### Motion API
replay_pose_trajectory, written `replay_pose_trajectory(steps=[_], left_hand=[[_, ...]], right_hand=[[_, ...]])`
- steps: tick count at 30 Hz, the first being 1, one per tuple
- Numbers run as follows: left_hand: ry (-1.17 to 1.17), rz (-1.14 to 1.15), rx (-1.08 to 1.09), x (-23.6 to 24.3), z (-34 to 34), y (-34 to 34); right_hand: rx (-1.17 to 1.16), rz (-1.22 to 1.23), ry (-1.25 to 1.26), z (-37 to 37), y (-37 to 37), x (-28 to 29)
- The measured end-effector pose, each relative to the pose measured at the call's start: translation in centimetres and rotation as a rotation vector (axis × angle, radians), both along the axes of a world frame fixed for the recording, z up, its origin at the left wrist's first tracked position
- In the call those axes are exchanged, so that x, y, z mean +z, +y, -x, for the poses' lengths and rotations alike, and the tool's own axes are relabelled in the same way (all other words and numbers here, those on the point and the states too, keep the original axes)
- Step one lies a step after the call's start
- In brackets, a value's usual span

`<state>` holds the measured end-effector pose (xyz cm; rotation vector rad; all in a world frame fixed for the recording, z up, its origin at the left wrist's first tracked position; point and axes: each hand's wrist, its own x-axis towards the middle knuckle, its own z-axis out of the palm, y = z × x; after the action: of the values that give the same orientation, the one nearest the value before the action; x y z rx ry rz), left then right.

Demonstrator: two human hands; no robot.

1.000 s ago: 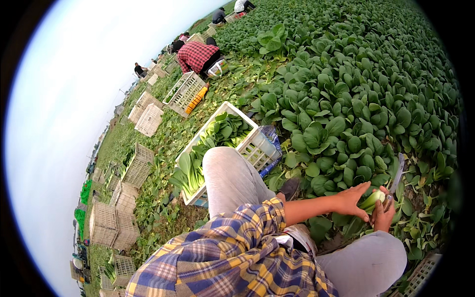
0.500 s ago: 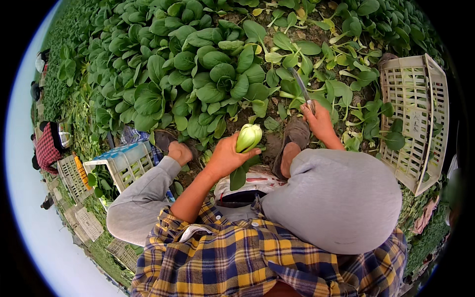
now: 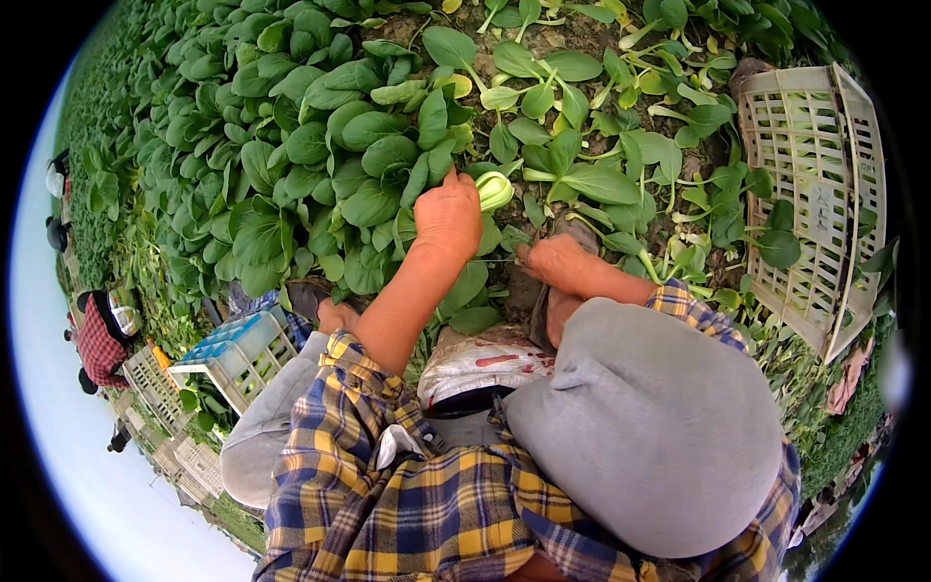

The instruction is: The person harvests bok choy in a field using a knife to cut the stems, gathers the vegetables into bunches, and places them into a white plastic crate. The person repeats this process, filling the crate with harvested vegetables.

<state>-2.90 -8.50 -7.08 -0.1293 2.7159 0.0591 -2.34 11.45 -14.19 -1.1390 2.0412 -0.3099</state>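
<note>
Evidently the left hand point(image 3: 449, 213) was closed round a pale-green, bulbous-stemmed leafy vegetable point(image 3: 496, 191), its long axis jutting rightward from the fist; the right hand point(image 3: 555, 262), lower right, lay apart, grip indiscernible.

Leafy green point(image 3: 496, 191): pale, plump, ribbed base exposed, tilted, gripped in left hand point(image 3: 449, 217) beside dark-leaved plants point(image 3: 372, 129).

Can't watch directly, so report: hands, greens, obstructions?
Left hand against pale-based leafy green, grip hidden. Right hand low over shoe, contents unclear. Dense standing leaves crowd left hand.
</note>
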Motion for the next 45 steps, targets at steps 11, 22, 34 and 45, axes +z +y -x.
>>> replay_pose_trajectory(steps=[11, 22, 34, 45], left_hand=[[0.106, 0.118, -0.033, 0.5, -7.8, -4.6], [-0.029, -0.015, 0.08, 1.3, -8.4, -4.6], [-0.096, 0.094, -0.07, 1.3, 6.7, -1.2], [0.183, 0.21, -0.01, -1.1, 0.7, -9.5]], right_hand=[[-0.521, 0.212, -0.178, 5.3, -0.2, 3.4], [-0.384, 0.156, -0.055, 5.7, -7.6, -2.1], [-0.158, 0.171, 0.216, 4.6, -7.4, -3.7], [-0.548, 0.34, -0.049, 5.2, -7.0, -2.7]])
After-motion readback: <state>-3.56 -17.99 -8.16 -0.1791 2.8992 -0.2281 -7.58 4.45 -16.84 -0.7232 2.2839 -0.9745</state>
